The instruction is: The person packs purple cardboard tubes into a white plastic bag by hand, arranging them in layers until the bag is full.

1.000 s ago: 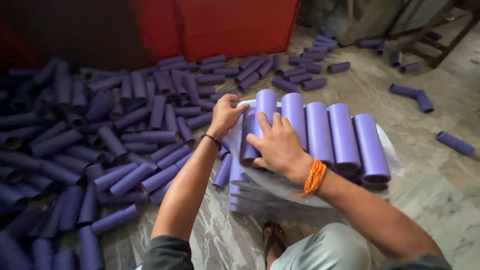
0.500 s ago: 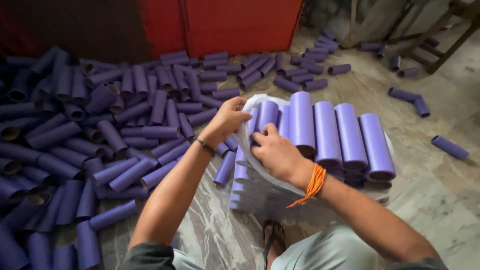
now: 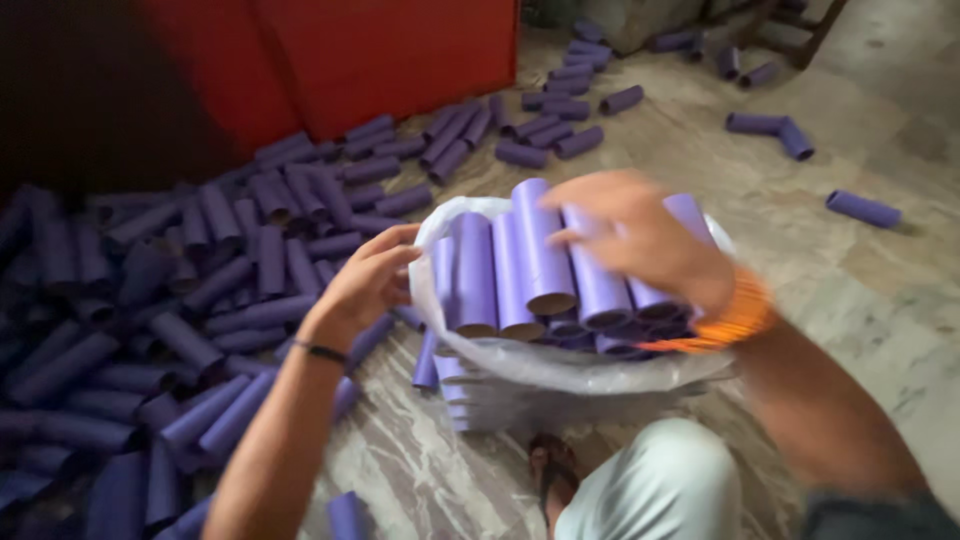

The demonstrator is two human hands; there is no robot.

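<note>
My left hand (image 3: 365, 285) now pinches the clear plastic bag (image 3: 560, 365) rim (earlier it was on the tubes), my right hand (image 3: 635, 235), blurred, grip spread loosely atop the purple tubes (image 3: 545, 250) bundled inside, so bagging looks underway on the floor (image 3: 850, 290).

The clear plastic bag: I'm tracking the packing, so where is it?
In the head view, the clear plastic bag sits centre, between both hands, holding purple tubes.
</note>
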